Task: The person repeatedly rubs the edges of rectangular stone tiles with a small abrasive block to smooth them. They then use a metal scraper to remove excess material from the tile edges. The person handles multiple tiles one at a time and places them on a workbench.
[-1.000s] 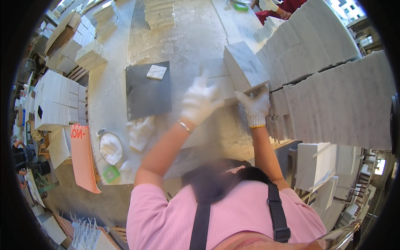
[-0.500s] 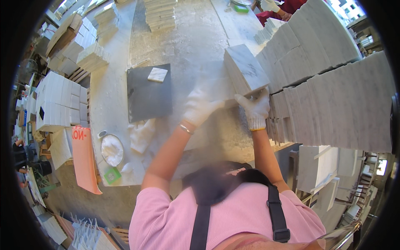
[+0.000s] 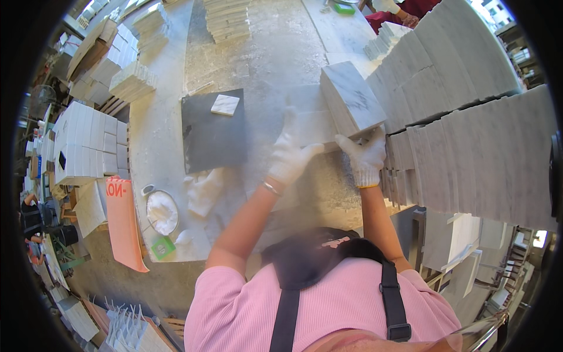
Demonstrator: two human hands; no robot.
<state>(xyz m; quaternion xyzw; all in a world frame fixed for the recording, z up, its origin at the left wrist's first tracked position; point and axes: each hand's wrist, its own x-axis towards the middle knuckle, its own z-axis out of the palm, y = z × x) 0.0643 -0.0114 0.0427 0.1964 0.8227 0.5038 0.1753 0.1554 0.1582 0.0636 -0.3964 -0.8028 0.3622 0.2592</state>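
Note:
White knit gloves cover both my hands. My left hand (image 3: 291,155) lies at the near left corner of a pale flat tile (image 3: 314,126), its fingers stretched out along the left side and its thumb along the near edge. Faint blur softens the tile. On its right part rests a block of marble tiles (image 3: 353,97), white with grey veins. My right hand (image 3: 366,155) is open against the near end of that block, thumb pointing left and fingers up; part of the fingertips is hidden at the block. A dark square slab (image 3: 214,138) carries a small white tile (image 3: 225,105).
Tall rows of marble tiles (image 3: 475,158) stand close on the right. At the left are a crumpled white cloth (image 3: 203,190), an oval dish of white material (image 3: 162,212) and a green box (image 3: 163,248). Another person's gloved hand (image 3: 387,6) shows at the far right.
My left hand's fingers have stretched out along the tile's left side, and its thumb lies nearer the tile edge. My right hand stays by the block. The whole view has shifted slightly.

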